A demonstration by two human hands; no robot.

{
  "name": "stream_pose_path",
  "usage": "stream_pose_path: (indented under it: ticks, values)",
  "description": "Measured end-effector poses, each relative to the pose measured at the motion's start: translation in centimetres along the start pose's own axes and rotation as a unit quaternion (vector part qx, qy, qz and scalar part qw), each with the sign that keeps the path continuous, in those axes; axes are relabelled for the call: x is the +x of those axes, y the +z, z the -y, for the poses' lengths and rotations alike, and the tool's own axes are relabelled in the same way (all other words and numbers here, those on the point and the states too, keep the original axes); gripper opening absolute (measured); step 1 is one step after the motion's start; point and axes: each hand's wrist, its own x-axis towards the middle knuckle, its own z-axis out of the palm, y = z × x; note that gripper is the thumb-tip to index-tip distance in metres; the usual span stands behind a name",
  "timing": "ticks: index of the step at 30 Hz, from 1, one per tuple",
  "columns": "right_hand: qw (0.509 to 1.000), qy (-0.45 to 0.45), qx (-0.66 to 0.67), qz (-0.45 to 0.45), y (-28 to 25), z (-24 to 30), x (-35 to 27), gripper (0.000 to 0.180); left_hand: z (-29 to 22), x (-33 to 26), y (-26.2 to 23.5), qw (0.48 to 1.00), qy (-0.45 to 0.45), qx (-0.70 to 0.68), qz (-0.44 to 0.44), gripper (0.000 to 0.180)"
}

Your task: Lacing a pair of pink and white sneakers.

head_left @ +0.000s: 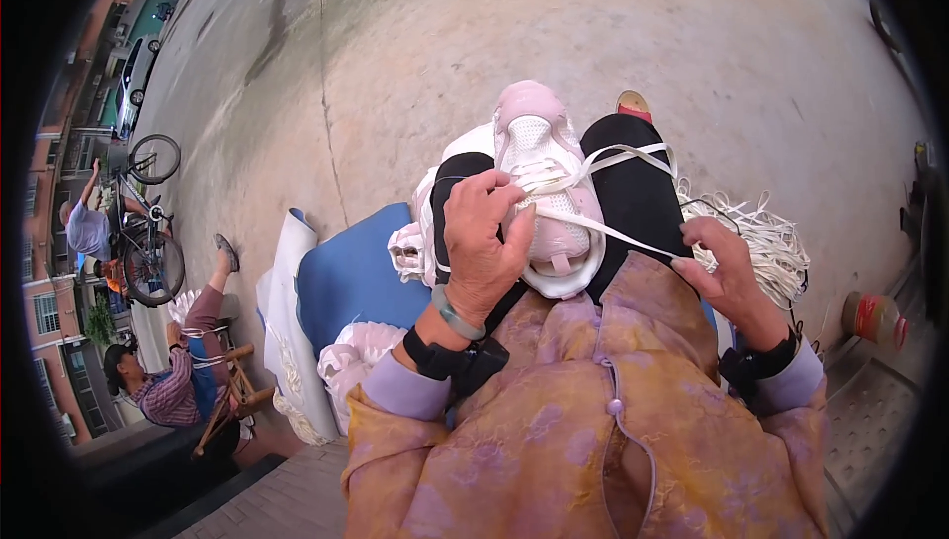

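A pink and white sneaker [531, 101] rests on my lap between my black-clad legs, with white laces partly threaded across it. My left hand [481, 243] is over the sneaker's left side, thumb and fingers closed on the shoelace at the lacing. From there the white shoelace [625, 236] runs taut to the right. Its other stretch is pinched between thumb and fingers of my right hand [727, 264], held out over my right thigh. A second loose lace [643, 151] loops from the sneaker over my right knee.
A heap of white laces [776, 248] lies to my right, near a jar with a red band [875, 320]. Blue sheeting [351, 267] and more pink sneakers [361, 361] are at my left. Farther left sit a person [168, 391] and a bicycle [148, 252].
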Motion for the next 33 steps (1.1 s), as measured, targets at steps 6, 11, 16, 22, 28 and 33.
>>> stream_pose_path:
  ticks: [6,11,16,22,28,33]
  values:
    - [0.996,-0.061,-0.049,0.041,4.6,4.7,7.0,0.057,-1.3,1.4,1.8,0.997,0.033,0.033,0.061,0.011]
    - [0.992,-0.03,-0.095,0.076,6.6,4.5,7.6,0.056,-1.3,0.8,3.4,0.996,0.007,0.076,0.044,0.011]
    - [0.999,-0.006,-0.038,0.036,6.9,3.2,7.2,0.047,-1.7,0.8,4.2,0.996,-0.005,0.082,0.028,0.011]
    - [0.997,-0.031,-0.059,0.044,7.5,2.9,6.9,0.043,-1.2,0.6,5.2,0.997,-0.004,0.077,0.007,0.013]
    - [0.998,-0.022,-0.032,0.049,7.7,2.7,6.6,0.041,-1.1,0.7,5.6,0.998,0.015,0.064,0.015,0.013]
    - [0.999,-0.008,-0.016,0.04,7.5,2.6,6.5,0.044,-2.5,2.0,4.4,0.985,0.104,0.126,0.053,0.007]
